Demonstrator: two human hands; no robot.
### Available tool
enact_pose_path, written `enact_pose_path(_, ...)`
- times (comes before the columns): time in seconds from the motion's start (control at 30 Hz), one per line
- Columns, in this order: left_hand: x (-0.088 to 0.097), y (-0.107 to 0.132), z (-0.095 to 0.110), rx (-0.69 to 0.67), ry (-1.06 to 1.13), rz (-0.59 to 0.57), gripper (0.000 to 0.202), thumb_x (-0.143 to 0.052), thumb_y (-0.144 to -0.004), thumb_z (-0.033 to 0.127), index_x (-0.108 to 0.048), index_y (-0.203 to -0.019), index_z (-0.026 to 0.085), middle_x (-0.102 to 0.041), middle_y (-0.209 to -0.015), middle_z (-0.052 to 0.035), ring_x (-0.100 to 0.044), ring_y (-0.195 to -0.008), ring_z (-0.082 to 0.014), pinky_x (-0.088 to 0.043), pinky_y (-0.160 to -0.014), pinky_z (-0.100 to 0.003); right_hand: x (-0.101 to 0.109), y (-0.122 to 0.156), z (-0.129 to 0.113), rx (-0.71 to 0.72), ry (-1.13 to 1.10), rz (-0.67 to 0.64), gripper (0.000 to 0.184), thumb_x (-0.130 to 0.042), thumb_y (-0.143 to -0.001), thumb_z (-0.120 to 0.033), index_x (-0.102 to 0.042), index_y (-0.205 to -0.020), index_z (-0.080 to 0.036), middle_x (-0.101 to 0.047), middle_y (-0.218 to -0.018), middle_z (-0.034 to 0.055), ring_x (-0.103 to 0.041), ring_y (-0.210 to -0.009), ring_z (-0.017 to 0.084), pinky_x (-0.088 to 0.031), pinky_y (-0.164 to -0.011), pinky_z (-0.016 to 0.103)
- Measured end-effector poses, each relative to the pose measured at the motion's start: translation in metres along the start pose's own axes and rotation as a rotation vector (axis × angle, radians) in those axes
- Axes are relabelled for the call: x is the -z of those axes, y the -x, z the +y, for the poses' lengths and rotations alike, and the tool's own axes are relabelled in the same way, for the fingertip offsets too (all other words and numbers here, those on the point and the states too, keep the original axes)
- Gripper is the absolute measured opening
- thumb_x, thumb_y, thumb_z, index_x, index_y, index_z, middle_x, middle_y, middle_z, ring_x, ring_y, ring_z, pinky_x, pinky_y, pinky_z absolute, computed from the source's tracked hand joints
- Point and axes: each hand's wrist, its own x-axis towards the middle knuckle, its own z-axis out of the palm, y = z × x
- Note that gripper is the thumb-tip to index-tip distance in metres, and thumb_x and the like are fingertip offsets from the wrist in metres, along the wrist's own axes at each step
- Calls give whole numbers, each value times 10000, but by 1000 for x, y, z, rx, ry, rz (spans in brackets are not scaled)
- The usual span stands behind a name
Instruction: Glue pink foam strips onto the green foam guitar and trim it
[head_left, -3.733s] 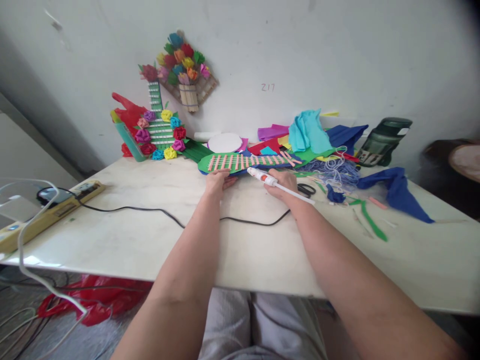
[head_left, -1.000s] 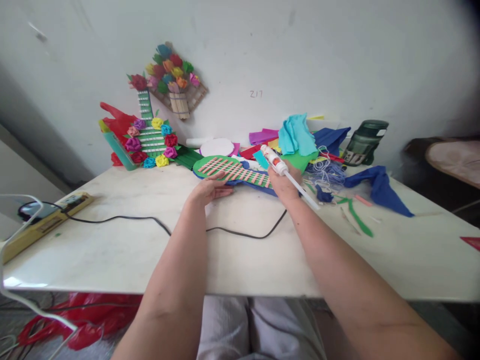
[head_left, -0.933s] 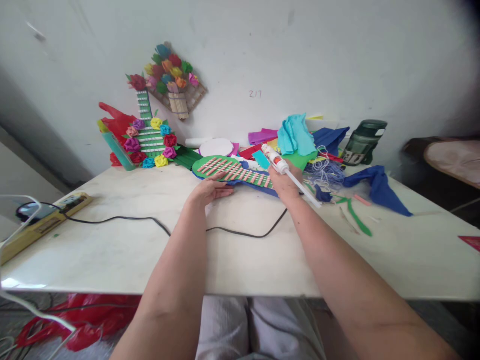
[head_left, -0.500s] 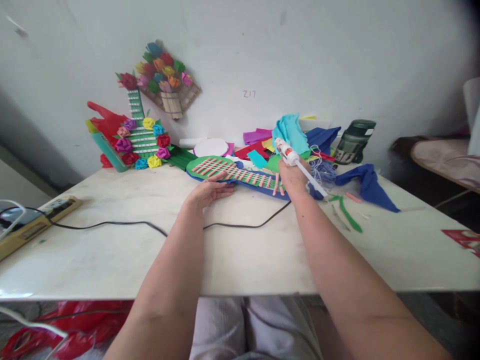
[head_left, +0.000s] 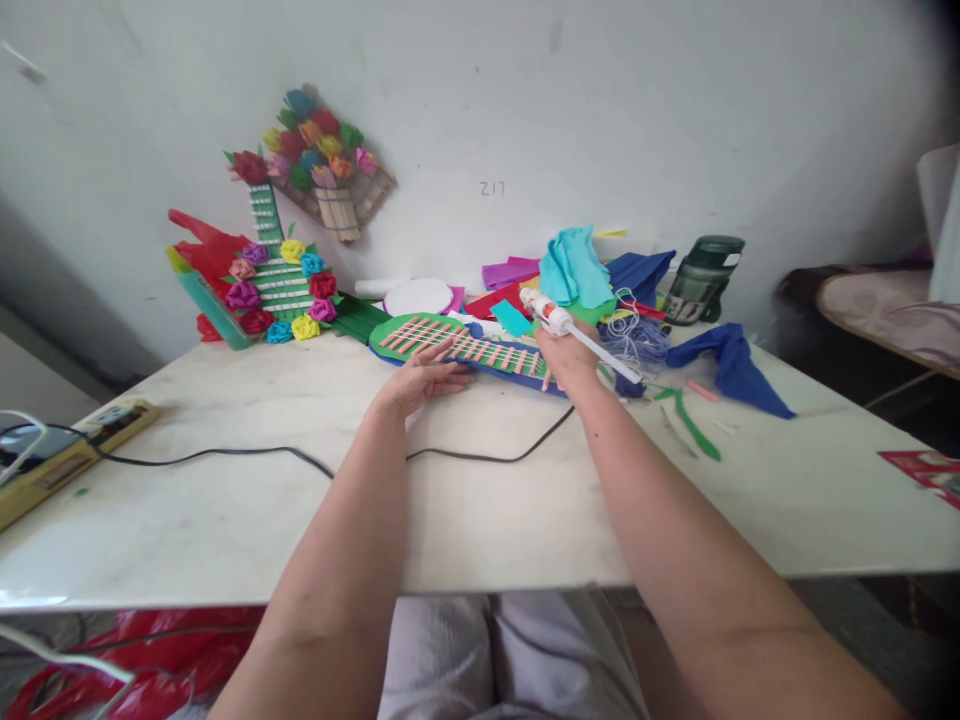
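Note:
A guitar-shaped craft piece [head_left: 480, 350] lies on the table, green on top with a blue edge, pink cross strips and white strings along it. My left hand [head_left: 429, 380] rests at its near edge with fingers stretched out, touching the wide end. Above the narrow end, my right hand [head_left: 568, 355] is closed around a white hot glue gun [head_left: 555, 318]. A long white glue stick sticks out of the gun's back toward me. The gun's nozzle points away to the left, over the piece. Its trigger is hidden by my hand.
A flower-trimmed craft guitar [head_left: 281, 285] stands at the back left. Coloured paper [head_left: 574, 270], yarn [head_left: 637, 340], blue crepe paper [head_left: 731, 370] and a dark bottle [head_left: 705, 280] lie behind and right. A black cord [head_left: 487, 458] runs across the table toward a power strip [head_left: 82, 455].
My right hand has moved the glue gun left along the guitar-shaped piece. My left hand stays at the piece's near edge. The whole view has shifted slightly.

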Motion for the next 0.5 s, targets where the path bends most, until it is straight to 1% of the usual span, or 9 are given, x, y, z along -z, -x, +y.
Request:
enact_pose_path(0.07, 3, 1, 3, -13, -24, -33, 636, -662, -764, 123, -469, -1369, 154, -720, -953, -165, -713, -789, -236, -571, -685, -310, 0, 0, -5, -176, -149, -33, 228, -522, -750, -325, -669, -829, -170, -550, -511, 39, -531, -451, 192, -429, -459, 319)
enact_pose_path(0.1, 5, 2, 6, -17, -31, -28, 602, -649, -778, 140, -484, -1357, 144, -726, -896, -158, -713, -753, -233, -569, -654, -301, 1, 0, -9, -258, -220, -76, 201, -561, -717, -326, -667, -803, -179, -551, -504, 30, -512, -409, 179, -420, -423, 313)
enact_pose_path(0.17, 11, 4, 12, -32, -33, 56, 491, -611, -815, 178, -542, -1298, 122, -725, -771, -137, -702, -653, -211, -552, -580, -266, 4, 0, -16, -348, -313, -163, 170, -605, -670, -324, -656, -761, -190, -570, -522, 24, -493, -365, 164, -401, -364, 298)
enact_pose_path(0.23, 17, 6, 18, -3, -19, 200, 329, -562, -857, 217, -637, -1152, 93, -697, -640, -115, -662, -527, -172, -511, -487, -216, 8, 0, -24, -378, -370, -231, 134, -616, -658, -313, -640, -709, -192, -596, -547, 23, -508, -376, 157, -405, -350, 281)
enact_pose_path(0.3, 20, 6, 20, 159, -50, 270, 272, -538, -880, 275, -686, -1001, 80, -664, -562, -118, -624, -450, -163, -476, -417, -203, 12, 3, -32, -368, -431, -323, 112, -619, -670, -295, -624, -654, -184, -610, -543, 20, -519, -389, 139, -417, -368, 257)
enact_pose_path(0.37, 20, 4, 18, 352, -81, 278, 333, -530, -884, 367, -690, -932, 78, -659, -564, -144, -630, -453, -187, -473, -391, -215, 15, 7, -40, -358, -452, -405, 146, -633, -689, -288, -608, -605, -172, -601, -506, 18, -510, -369, 121, -412, -381, 239)
enact_pose_path(0.4, 19, 2, 16, 422, -74, 279, 387, -515, -884, 418, -685, -932, 74, -666, -589, -163, -646, -478, -205, -484, -397, -226, 16, 9, -44, -348, -468, -434, 161, -638, -698, -280, -600, -589, -167, -595, -491, 16, -504, -358, 115, -406, -380, 231)
enact_pose_path(0.43, 17, 1, 13, 463, -46, 287, 446, -492, -884, 465, -678, -948, 64, -671, -620, -183, -663, -515, -222, -504, -419, -237, 16, 12, -47, -339, -483, -457, 163, -639, -704, -263, -598, -582, -162, -593, -481, 13, -502, -349, 110, -404, -379, 225)
enact_pose_path(0.5, 13, -3, 8, 474, 51, 311, 554, -441, -885, 527, -645, -1029, 33, -681, -703, -221, -693, -614, -255, -545, -483, -263, 16, 16, -53, -341, -529, -482, 143, -642, -713, -222, -599, -594, -155, -594, -474, 5, -511, -343, 105, -406, -380, 212)
